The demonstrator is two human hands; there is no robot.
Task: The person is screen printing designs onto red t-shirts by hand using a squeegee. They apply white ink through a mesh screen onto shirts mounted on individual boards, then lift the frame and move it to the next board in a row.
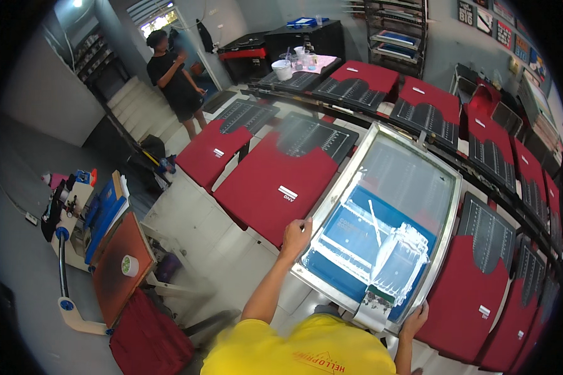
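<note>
Head view: frame (322, 286), grasped by left hand (298, 235) at left edge, right hand (414, 320) at right; squeegee (375, 309) at near end; we should hold it level.

You wear a bright yellow shirt (263, 351), at six o'clock, with a red print (320, 363) of lettering and thin lines; your forearms (261, 301) and hands (295, 237) are bare.

Daylight glares through the window (159, 22) far beyond the left hand's fingers (305, 227); a small ceiling lamp (77, 3) shines farther left. Just right of the fingers, the framed screen (403, 169) carries a pale sheen. Leftward walls (50, 87) look dim, and straight edges curve toward the black rim.
</note>
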